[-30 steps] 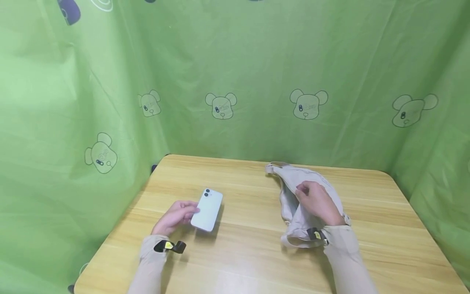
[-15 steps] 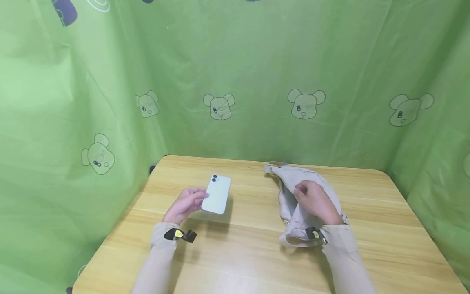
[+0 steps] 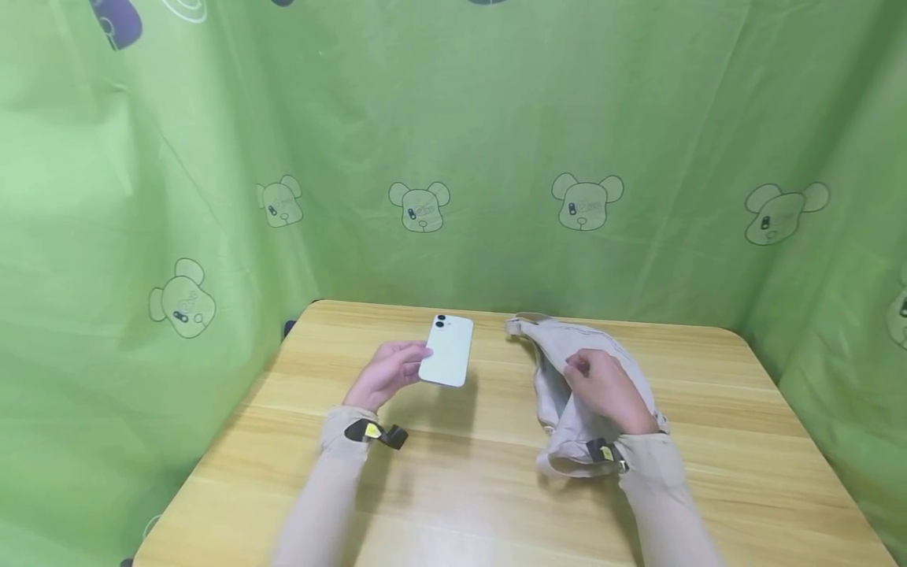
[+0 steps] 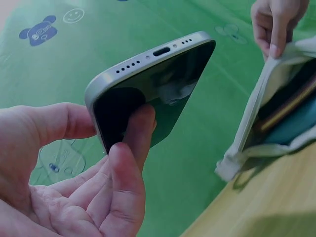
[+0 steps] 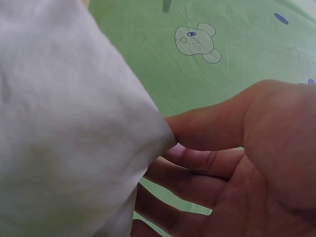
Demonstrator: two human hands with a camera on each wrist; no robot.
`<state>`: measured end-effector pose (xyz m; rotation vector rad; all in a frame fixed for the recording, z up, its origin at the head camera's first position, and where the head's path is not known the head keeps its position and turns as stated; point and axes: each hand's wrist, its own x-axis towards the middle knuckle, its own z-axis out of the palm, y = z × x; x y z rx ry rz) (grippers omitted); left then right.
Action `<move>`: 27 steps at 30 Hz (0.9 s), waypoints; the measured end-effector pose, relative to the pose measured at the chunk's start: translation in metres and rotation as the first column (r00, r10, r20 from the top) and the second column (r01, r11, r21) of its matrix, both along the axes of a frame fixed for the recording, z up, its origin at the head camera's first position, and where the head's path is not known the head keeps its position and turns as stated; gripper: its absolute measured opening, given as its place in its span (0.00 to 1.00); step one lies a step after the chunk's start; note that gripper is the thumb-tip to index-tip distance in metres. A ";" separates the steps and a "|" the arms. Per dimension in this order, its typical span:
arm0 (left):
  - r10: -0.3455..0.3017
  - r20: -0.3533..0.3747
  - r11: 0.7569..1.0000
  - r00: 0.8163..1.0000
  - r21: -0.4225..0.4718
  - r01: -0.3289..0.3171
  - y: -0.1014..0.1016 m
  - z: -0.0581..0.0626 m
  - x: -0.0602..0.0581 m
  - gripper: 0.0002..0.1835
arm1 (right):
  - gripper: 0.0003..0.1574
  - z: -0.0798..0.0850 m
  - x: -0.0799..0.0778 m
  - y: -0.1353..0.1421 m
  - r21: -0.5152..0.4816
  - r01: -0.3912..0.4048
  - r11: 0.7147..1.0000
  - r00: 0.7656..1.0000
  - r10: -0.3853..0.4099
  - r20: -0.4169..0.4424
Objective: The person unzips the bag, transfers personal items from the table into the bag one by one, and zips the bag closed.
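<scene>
A white smartphone [image 3: 446, 351] is held up over the table by my left hand [image 3: 390, 368], thumb on its back and fingers under the dark screen. In the left wrist view the smartphone [image 4: 163, 84] shows its charging port end, tilted. To the right lies a pale grey fabric bag [image 3: 567, 339], its mouth gaping toward the left. My right hand [image 3: 608, 387] pinches the upper edge of that opening between thumb and fingers. Inside the bag [image 4: 249, 123], the left wrist view shows a brownish strip and a teal patch. The right wrist view has the cloth [image 5: 74, 123] pulled to a point.
A wooden table [image 3: 496, 504] with rounded corners bears the bag. Green curtains [image 3: 496, 118] printed with bear heads hang behind the table and along both sides. Each wrist wears a black strap [image 3: 375, 431].
My left hand has carried the smartphone rightward and away from me, closer to the bag. My right hand keeps its pinch on the bag's edge; the bag stays in place.
</scene>
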<state>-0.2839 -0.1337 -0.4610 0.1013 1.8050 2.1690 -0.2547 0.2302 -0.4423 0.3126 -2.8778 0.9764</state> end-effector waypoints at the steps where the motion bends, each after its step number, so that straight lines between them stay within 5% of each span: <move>1: 0.007 0.004 1.000 1.000 0.008 -0.007 0.004 0.001 -0.001 0.19 | 0.16 0.000 0.000 0.000 0.001 0.000 1.000 1.000 0.000 0.001; 12: 0.052 0.037 0.996 0.998 0.077 -0.055 0.047 0.008 -0.016 0.07 | 0.15 0.001 -0.001 0.001 -0.002 0.000 1.000 1.000 0.000 -0.017; 27: 0.046 0.113 0.985 0.993 0.158 -0.064 0.104 -0.017 -0.023 0.13 | 0.13 0.002 0.000 0.000 0.009 0.013 1.000 1.000 -0.013 -0.007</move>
